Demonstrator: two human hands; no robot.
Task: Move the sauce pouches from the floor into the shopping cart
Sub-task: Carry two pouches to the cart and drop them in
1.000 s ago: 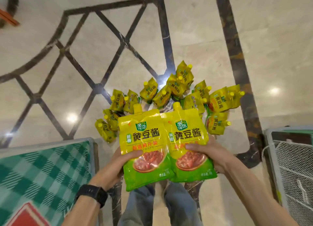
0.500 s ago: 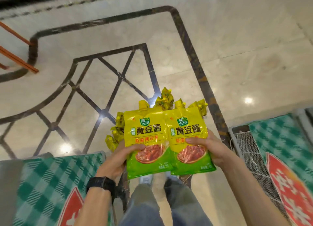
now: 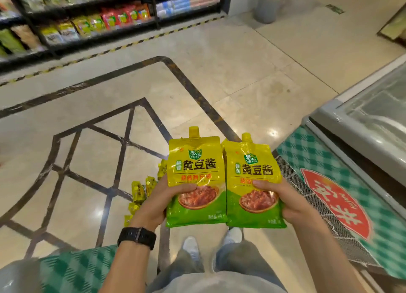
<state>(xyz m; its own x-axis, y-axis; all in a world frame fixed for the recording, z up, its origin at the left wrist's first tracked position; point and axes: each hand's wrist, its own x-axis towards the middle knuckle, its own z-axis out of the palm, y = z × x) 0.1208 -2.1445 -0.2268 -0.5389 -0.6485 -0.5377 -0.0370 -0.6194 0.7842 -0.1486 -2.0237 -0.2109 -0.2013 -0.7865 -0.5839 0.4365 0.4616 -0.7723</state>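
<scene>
Two yellow-and-green sauce pouches are up off the floor, held side by side in front of the person at about waist height, spouts pointing away and printed fronts facing the camera. The left pouch [image 3: 194, 178] is gripped by the left hand [image 3: 157, 202], whose thumb lies flat across the front just above the picture of the dish. The other fingers are behind the pack and cannot be seen. The right pouch [image 3: 252, 183] tilts slightly to the right and overlaps the first along their shared edge. The right hand [image 3: 287, 202] holds it the same way, thumb pressed on the front and the remaining fingers hidden behind. A black watch [image 3: 137, 237] sits on the left wrist. Below the left hand, part of the pile of pouches [image 3: 140, 189] lies on the marble floor [image 3: 252, 84], beside a dark inlaid lattice [image 3: 123, 143], mostly hidden by the held packs and the forearm. Just to the right of the right hand is the wire mesh of the shopping cart [image 3: 329, 224], with a green checked cloth [image 3: 307, 152] bearing a red emblem over its far side. A second green checked cloth [image 3: 77, 268] shows at the lower left. A chest freezer [image 3: 362, 121] stands beyond the cart. The person's light shoes [image 3: 191, 246] point forward under the pouches. Further off, stocked shelves [image 3: 87, 22] stand behind a yellow-and-black floor stripe [image 3: 131, 44], and a grey bin [image 3: 267, 5] sits near the top.
</scene>
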